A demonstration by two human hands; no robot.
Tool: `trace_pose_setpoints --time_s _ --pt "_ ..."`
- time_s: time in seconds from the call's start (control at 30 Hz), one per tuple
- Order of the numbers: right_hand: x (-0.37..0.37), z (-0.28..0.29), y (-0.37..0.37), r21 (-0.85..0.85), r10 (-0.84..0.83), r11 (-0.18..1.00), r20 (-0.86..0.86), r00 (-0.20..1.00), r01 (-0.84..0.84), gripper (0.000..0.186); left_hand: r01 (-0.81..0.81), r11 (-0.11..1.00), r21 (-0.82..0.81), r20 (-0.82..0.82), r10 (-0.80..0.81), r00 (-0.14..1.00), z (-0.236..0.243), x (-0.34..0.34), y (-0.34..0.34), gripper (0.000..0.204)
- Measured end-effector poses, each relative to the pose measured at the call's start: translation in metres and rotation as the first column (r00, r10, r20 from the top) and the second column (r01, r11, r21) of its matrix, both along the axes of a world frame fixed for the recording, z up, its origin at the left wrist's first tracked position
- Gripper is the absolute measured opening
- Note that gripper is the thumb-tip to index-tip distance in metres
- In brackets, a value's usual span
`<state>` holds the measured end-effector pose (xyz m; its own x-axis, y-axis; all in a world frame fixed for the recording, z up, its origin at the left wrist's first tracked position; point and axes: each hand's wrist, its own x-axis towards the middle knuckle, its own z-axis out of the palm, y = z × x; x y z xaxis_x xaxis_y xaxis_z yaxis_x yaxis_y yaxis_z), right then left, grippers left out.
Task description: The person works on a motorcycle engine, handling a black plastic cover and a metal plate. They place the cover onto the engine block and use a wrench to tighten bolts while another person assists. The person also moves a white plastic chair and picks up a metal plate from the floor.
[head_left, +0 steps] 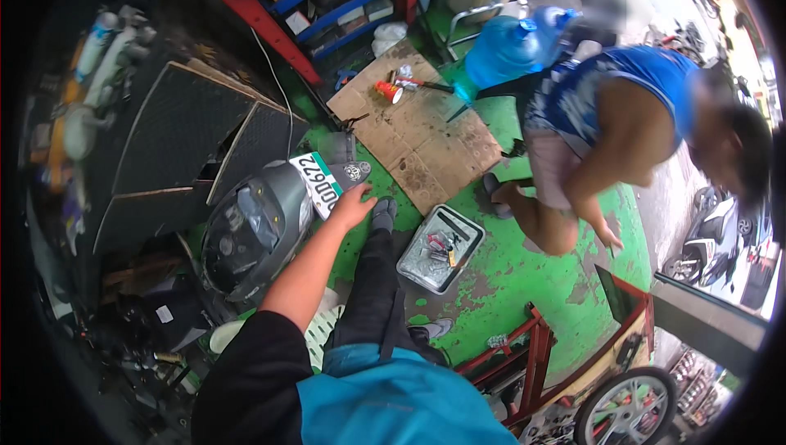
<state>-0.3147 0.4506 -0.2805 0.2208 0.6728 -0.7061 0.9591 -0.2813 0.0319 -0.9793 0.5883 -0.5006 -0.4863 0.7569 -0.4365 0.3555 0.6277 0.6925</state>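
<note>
My left hand (353, 205) reaches forward at the middle, just beside the lower right edge of a white and green license plate (314, 185). Its fingers look slightly bent and apart, with nothing visible between them; whether they touch the plate's edge I cannot tell. The plate sits on a dark grey scooter body (260, 228), which has a clear lens-like part on its near side. Beyond the plate a grey tip with a round emblem (355, 171) sticks out. My right hand is out of view.
A tray (407, 268) with small parts stands on the green floor (499, 298). Flattened cardboard (438, 158) carries a red cup (388, 91) and tools. Another person (606, 117) bends over at the right, near blue water jugs (503, 48). A wheel (626, 412) and red metal frame (536, 355) are lower right.
</note>
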Motion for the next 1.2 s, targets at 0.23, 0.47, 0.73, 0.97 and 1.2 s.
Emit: trace_pose_setpoints --time_s 0.23,0.47,0.73,0.97,1.2 --pt "-0.171 -0.067 0.092 -0.075 0.010 0.997 -0.060 0.998 -0.014 0.041 0.095 0.888 -0.450 -0.052 -0.133 0.990 -0.217 -0.123 0.096 0.060" --pt "-0.249 -0.145 0.141 -0.127 -0.008 0.992 -0.065 0.998 0.000 0.040 0.097 0.669 -0.737 -0.112 -0.263 0.958 -0.340 -0.221 0.147 0.060" --pt "-0.279 -0.170 0.138 -0.197 -0.024 0.980 -0.020 1.000 0.020 0.039 0.224 0.621 -0.751 -0.023 -0.364 0.931 -0.394 -0.240 0.155 0.060" --pt "-0.282 -0.156 0.137 -0.205 -0.023 0.979 -0.021 1.000 0.018 0.038 0.466 0.630 -0.621 -0.130 -0.669 0.732 -0.361 -0.176 0.136 0.060" --pt "-0.273 -0.139 0.135 -0.161 -0.042 0.987 -0.070 0.997 0.030 0.037 0.661 0.557 -0.502 -0.069 -0.788 0.612 -0.288 -0.124 0.146 0.065"
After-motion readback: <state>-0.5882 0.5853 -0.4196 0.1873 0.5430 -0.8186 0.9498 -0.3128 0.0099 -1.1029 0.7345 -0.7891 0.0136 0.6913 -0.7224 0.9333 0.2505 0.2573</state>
